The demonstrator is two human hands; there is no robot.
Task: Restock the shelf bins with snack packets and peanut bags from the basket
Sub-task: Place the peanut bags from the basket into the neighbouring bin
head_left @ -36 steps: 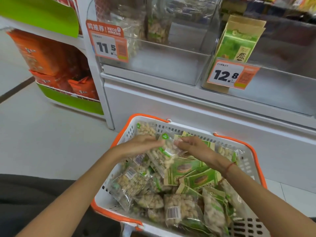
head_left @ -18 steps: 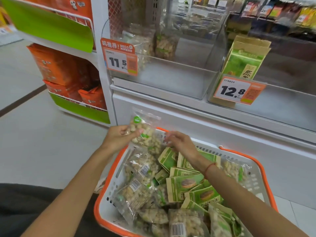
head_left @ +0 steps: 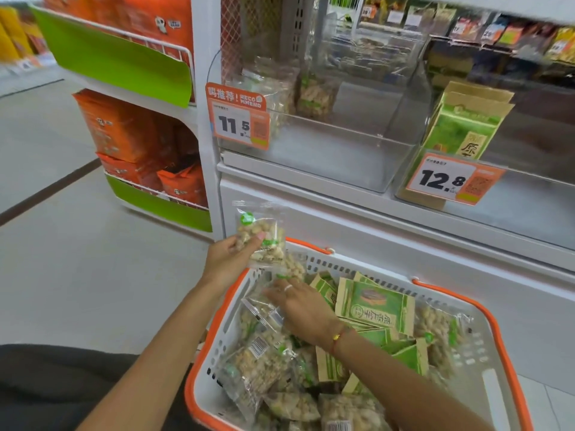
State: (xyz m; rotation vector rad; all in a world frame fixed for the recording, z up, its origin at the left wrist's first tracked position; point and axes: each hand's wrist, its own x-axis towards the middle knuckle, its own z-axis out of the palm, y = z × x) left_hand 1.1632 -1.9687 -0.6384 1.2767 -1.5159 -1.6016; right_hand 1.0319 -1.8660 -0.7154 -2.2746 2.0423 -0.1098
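Left bin (head_left: 326,157) floor lies open in front; two peanut bags (head_left: 298,91) stand behind.

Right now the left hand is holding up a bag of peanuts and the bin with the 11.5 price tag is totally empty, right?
Not quite. The left hand does hold up a peanut bag, but the bin with the 11.5 tag is not empty: the head view shows a few peanut bags standing at its back.

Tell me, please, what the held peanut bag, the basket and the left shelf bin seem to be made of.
Peanut bag, pinched by the left hand: thin clear plastic film, glossy; the peanuts show through it.
Basket: likely rigid moulded plastic, white and matte, with perforated walls and an orange rim.
Bin: clear hard plastic, probably acrylic; it is see-through, with straight edges and reflections.
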